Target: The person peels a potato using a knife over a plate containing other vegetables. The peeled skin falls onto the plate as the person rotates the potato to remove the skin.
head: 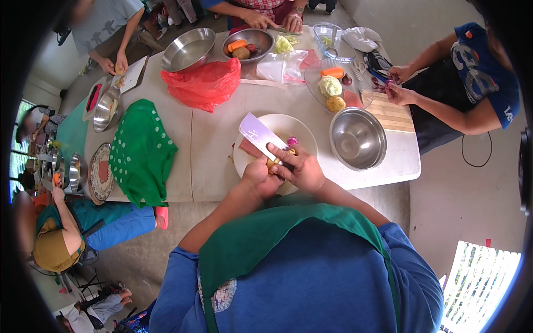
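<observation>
My right hand [306, 168] grips a cleaver-shaped knife [263, 135] with a broad, pale purplish blade that points up and left. In my left hand [262, 179] is a small yellowish piece of food [275, 164], probably a potato, mostly covered by my fingers and the knife. Both hands meet over the near part of a large cream plate [306, 129]. On that plate lie a pink slab of meat [248, 147] and a purple onion [292, 141], partly hidden behind the blade and my hand.
Right of the plate stands a steel bowl [358, 139]; beyond it, a glass dish [362, 89] holds vegetables. A red plastic bag [204, 83] and green dotted cloth [139, 154] lie leftward. Co-workers stand around the table [212, 150], one peeling an onion [389, 84] at right, another holding a knife [287, 31] opposite.
</observation>
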`<state>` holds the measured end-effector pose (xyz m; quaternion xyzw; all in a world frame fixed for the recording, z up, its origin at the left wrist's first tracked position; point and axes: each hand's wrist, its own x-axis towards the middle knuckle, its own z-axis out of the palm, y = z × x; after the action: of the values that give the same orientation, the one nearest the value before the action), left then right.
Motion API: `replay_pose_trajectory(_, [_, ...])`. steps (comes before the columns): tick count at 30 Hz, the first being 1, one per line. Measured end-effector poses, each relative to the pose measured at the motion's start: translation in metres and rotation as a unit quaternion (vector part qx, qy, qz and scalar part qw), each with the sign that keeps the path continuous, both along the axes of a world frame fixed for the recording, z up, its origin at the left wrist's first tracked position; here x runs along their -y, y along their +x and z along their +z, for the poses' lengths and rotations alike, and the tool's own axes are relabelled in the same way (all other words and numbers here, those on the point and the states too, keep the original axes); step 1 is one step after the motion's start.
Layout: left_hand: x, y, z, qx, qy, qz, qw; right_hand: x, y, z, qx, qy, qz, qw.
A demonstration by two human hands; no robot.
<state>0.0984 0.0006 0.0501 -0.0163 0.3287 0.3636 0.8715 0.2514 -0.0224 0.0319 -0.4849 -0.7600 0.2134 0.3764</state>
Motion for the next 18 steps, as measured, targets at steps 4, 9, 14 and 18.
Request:
replay_pose_trajectory(4, [0.0,-0.001,0.002,0.003,-0.009,0.002,1.0,0.0,-0.001,0.001,0.003,0.012,-0.004,1.0])
replay_pose_trajectory(9, [0.002,0.001,0.008,-0.022,-0.007,0.02,1.0,-0.002,-0.003,-0.002,0.002,0.034,-0.005,0.999])
replay_pose_trajectory(14, [0.002,0.001,0.01,-0.039,0.002,0.012,0.999,-0.001,-0.003,-0.001,-0.001,0.034,-0.009,0.999])
replay_pose_trajectory(18, [0.002,0.003,0.012,-0.053,-0.006,0.021,0.998,-0.001,-0.004,-0.003,-0.004,0.046,-0.008,0.999])
